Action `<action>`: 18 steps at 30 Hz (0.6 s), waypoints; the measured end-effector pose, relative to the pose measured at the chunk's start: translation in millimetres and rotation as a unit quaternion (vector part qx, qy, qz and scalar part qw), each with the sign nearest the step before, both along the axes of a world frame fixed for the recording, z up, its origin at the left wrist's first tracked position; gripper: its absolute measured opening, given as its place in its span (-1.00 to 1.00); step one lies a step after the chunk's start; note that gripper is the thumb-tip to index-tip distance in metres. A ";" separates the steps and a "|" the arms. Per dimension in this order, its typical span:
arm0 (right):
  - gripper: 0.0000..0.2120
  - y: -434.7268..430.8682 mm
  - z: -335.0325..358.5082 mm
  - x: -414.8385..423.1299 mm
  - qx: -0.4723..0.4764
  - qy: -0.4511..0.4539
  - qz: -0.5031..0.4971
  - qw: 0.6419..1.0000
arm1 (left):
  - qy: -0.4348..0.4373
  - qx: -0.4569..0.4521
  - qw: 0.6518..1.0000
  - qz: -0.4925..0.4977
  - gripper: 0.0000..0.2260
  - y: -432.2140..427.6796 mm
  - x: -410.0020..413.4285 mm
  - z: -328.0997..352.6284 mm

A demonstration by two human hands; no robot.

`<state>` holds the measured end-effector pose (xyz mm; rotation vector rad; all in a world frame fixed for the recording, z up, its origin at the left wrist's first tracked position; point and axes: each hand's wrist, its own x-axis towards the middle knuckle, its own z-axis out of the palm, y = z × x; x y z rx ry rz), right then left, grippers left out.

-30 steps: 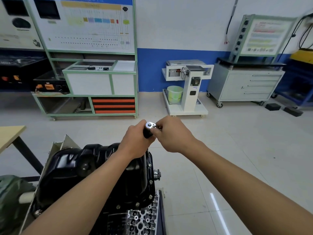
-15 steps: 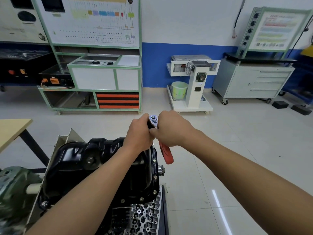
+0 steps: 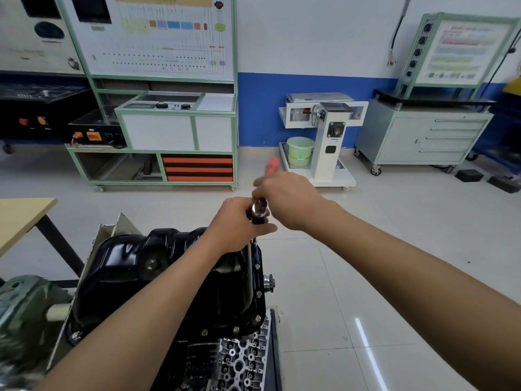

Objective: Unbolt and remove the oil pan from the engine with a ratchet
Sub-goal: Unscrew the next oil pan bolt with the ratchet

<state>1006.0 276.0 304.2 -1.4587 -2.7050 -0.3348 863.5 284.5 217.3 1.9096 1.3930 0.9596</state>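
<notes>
Red-handled chrome ratchet [image 3: 260, 208] over glossy black oil pan [image 3: 135, 261].
Left hand [image 3: 239, 224] grips its head; right hand [image 3: 287, 198] wraps its handle; white wall chart [image 3: 158, 38] lettering blurred.

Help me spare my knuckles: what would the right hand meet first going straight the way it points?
Probably nothing near: the right hand points left and away, just past the left hand, over bare floor; depth unclear.

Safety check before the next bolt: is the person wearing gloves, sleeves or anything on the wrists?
No. The left hand and right hand are ungloved; the left forearm and right forearm are uncovered to the frame edge; no watch, band or ring shows.
</notes>
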 end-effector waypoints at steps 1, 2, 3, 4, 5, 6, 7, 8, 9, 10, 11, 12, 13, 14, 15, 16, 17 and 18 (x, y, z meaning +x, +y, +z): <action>-0.70 4.0 -3.2 0.5 -0.012 0.011 0.033 0.999 | -0.007 -0.006 1.000 -0.013 -0.75 -1.7 -3.1 1.4; -0.70 7.5 -6.5 1.0 -0.020 0.025 0.060 0.998 | -0.007 -0.009 1.000 -0.022 -0.76 -2.9 -6.0 2.9; -0.70 9.8 -9.8 1.5 -0.027 0.043 0.077 0.996 | -0.005 -0.010 1.000 -0.027 -0.77 -3.5 -8.3 4.1; -0.69 11.1 -12.4 1.9 -0.032 0.058 0.084 0.994 | -0.005 -0.010 0.999 -0.030 -0.78 -4.3 -9.8 4.8; -0.69 11.7 -14.5 2.2 -0.029 0.069 0.083 0.994 | -0.008 -0.011 0.999 -0.033 -0.76 -4.8 -10.3 5.1; -0.68 11.8 -15.9 2.2 -0.019 0.072 0.076 0.994 | -0.015 -0.011 0.999 -0.033 -0.74 -5.1 -9.9 5.2; -0.67 11.1 -16.5 2.3 -0.007 0.067 0.067 0.995 | -0.021 -0.010 0.999 -0.032 -0.70 -4.8 -9.0 3.9; -0.67 9.8 -16.5 1.9 0.002 0.057 0.055 0.997 | -0.028 -0.006 0.999 -0.029 -0.68 -4.0 -8.5 2.0; -0.68 7.6 -15.8 1.3 0.009 0.048 0.040 0.998 | -0.035 -0.005 0.999 -0.026 -0.70 -3.5 -7.7 0.6; -0.73 4.3 -14.3 0.4 0.016 0.037 0.020 0.999 | -0.043 -0.006 0.999 -0.025 -0.75 -3.6 -6.9 0.0; -0.79 0.9 -13.1 -0.4 0.023 0.026 -0.002 0.999 | -0.050 -0.007 0.998 -0.024 -0.84 -3.5 -6.4 -0.4; -0.81 -2.7 -12.6 -0.6 0.029 0.011 -0.024 0.999 | -0.058 -0.006 0.998 -0.024 -0.89 -3.1 -6.0 -0.7; -0.80 -6.5 -12.3 0.2 0.039 -0.008 -0.044 0.998 | -0.063 -0.003 0.998 -0.019 -0.90 -2.9 -5.4 -1.0; -0.80 -10.1 -12.6 2.3 0.045 -0.026 -0.065 0.997 | -0.066 0.001 0.998 -0.012 -0.90 -2.8 -4.4 -1.0; -0.79 -13.7 -11.8 5.2 0.044 -0.035 -0.080 0.995 | -0.068 0.010 0.998 -0.005 -0.92 -3.1 -3.3 -0.9; -0.74 -16.8 -11.8 8.2 0.034 -0.033 -0.091 0.995 | -0.067 0.018 0.998 0.001 -0.95 -3.2 -2.2 -0.5; -0.68 -19.8 -11.9 10.5 0.011 -0.020 -0.098 0.995 | -0.065 0.023 0.998 0.008 -0.95 -3.0 -1.3 -0.5; -0.64 -22.6 -13.0 11.7 -0.025 0.007 -0.101 0.995 | -0.063 0.026 0.998 0.012 -0.93 -2.7 -0.5 -0.6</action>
